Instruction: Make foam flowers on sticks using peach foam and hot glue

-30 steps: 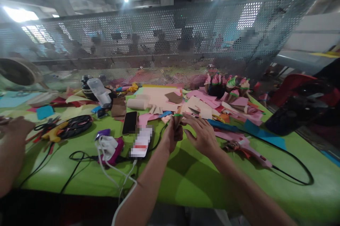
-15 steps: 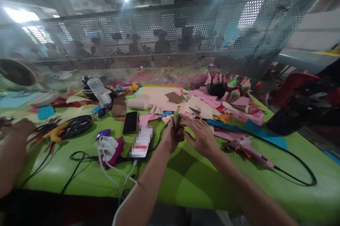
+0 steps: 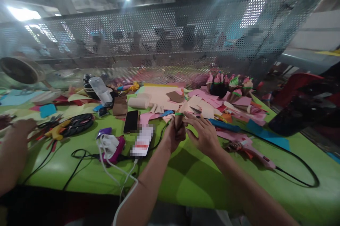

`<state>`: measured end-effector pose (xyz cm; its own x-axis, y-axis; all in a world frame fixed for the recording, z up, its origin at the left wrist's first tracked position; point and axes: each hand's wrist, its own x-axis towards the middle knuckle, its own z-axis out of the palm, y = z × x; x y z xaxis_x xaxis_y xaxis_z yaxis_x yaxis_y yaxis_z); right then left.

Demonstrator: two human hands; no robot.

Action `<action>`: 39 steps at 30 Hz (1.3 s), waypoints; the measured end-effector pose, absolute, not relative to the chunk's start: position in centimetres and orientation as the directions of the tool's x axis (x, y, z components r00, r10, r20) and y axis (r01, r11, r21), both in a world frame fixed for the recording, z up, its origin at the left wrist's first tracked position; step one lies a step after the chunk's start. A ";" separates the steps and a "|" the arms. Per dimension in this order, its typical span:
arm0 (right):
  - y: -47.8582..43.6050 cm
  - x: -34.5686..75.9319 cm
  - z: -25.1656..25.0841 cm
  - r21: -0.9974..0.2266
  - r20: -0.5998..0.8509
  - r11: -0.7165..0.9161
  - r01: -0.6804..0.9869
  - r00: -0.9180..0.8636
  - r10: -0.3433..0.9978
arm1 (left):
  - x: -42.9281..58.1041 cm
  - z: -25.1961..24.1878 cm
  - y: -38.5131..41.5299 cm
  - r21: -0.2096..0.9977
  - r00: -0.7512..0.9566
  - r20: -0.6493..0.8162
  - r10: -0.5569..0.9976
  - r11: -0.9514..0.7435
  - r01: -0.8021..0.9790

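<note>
My left hand is closed around a brown craft cone with a bright green band near its top, pointing up and tilted slightly right. My right hand is beside it, palm down with fingers stretched out. Its fingertips are near the cone's upper end; whether they touch it I cannot tell. Beyond the hands lie scissors among pink foam or paper pieces. Finished-looking ice-cream-cone shapes with pink and green swirls stand at the back right.
On the green table, a pink glue gun with a black cord lies right. A charging phone, a dark phone and a purple plug block are left. Another person's hand is far left. A perforated metal screen stands behind.
The cone in my left hand now leans more to the right and shows more of its length. My right hand stays alongside with fingers extended. The camera view has shifted slightly.
</note>
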<state>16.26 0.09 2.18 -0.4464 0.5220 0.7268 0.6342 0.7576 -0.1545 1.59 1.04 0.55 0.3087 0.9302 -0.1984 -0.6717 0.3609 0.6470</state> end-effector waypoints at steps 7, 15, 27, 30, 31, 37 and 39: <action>0.0 16.2 2.2 -0.141 0.718 0.766 0.627 -0.468 0.515 | 1.8 0.6 0.9 0.663 0.247 -0.164 0.955 0.292 -0.689; 0.0 16.2 2.1 -0.138 0.719 0.769 0.624 -0.471 0.511 | 2.2 0.7 0.5 0.795 0.029 -0.163 0.986 0.148 -0.588; 0.1 16.1 2.2 -0.144 0.717 0.773 0.618 -0.472 0.512 | 2.1 0.5 0.1 0.895 -0.012 0.013 1.000 -0.016 -0.447; 0.1 16.2 2.2 -0.138 0.720 0.774 0.618 -0.474 0.507 | 2.2 1.1 -0.2 0.905 -0.005 0.018 1.000 -0.018 -0.424; 0.2 16.2 2.2 -0.139 0.718 0.773 0.619 -0.474 0.509 | 2.2 1.3 -0.2 0.909 -0.002 0.017 1.000 -0.016 -0.416; 0.5 16.3 1.8 -0.145 0.703 0.751 0.645 -0.467 0.537 | 2.3 1.2 0.0 0.925 -0.012 -0.003 1.000 -0.002 -0.380; 0.6 16.3 1.7 -0.142 0.693 0.745 0.652 -0.472 0.545 | 2.2 1.0 0.1 0.932 -0.008 -0.016 1.000 0.012 -0.363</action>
<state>16.33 0.59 1.73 -0.4718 0.5454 0.6928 0.6520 0.7447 -0.1423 2.22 0.06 1.00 -0.0077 0.9998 -0.0161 -0.3632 0.0122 0.9316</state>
